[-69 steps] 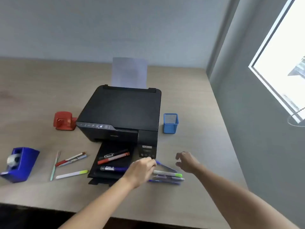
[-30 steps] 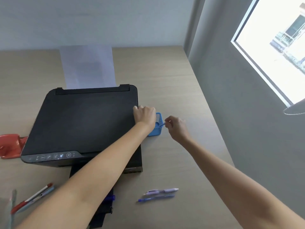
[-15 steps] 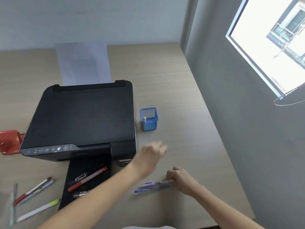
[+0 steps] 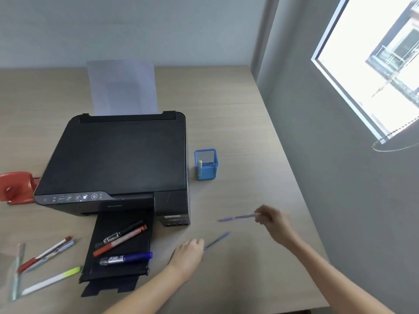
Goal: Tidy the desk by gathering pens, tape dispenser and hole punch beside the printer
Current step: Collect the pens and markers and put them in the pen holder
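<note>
A black printer stands mid-desk with a blue mesh pen cup at its right side; a white pen end shows inside the cup. My right hand is shut on a lilac pen, lifted off the desk. My left hand is shut on a blue pen, blurred. Three markers, black, red and blue, lie on the printer's output tray. More pens and a highlighter lie at the left. The red hole punch sits left of the printer.
A sheet of paper stands in the printer's rear feed. The grey wall runs along the desk's right edge, with a bright window above. The desk's front edge is near my forearms.
Both hands came back from the pen cup to the two pens in front of the printer. Each hand now holds one, raised off the desk.
</note>
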The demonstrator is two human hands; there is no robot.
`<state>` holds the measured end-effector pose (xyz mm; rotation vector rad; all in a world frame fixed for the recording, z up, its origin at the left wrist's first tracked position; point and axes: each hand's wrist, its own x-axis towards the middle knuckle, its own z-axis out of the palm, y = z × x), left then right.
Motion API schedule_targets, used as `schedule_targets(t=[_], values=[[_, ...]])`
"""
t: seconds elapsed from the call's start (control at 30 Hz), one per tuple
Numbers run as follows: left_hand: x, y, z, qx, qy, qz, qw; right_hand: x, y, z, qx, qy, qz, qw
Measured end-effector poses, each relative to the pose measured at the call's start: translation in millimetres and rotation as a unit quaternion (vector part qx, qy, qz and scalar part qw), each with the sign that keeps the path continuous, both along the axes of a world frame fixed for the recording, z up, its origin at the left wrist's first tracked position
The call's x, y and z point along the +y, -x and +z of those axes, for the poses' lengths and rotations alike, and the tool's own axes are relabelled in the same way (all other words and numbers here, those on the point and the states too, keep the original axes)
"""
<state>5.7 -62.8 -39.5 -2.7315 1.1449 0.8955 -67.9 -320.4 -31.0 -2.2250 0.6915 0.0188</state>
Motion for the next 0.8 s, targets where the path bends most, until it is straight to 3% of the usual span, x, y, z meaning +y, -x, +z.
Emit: schedule_targets(t=[0.13, 0.23, 0.43, 0.6, 0.7, 0.8], values=[[-39, -34, 70, -0.087, 0.124, 0.048, 0.987, -24, -35, 39, -0.114, -0.006, -0.109, 0.987], [-73, -90, 117, -0.186, 0.168, 0.073, 0.965, -24, -77, 58, -0.142, 0.012, -0.14, 0.98], [-127, -173, 125, -0.105, 0.05, 0.13, 0.985, 5, -147, 61, -0.094, 0.049, -0.064, 0.992], [-132, -180, 107, -0.099, 0.054, 0.125, 0.986, 17, -158, 60, -0.085, 0.044, -0.023, 0.995], [-111, -169, 122, -0.084, 0.173, 0.112, 0.975, 21, -139, 59, -0.095, 0.032, -0.019, 0.995], [-48, -147, 155, -0.057, 0.339, 0.118, 0.932, 33, -102, 44, -0.098, 0.039, 0.012, 0.994]])
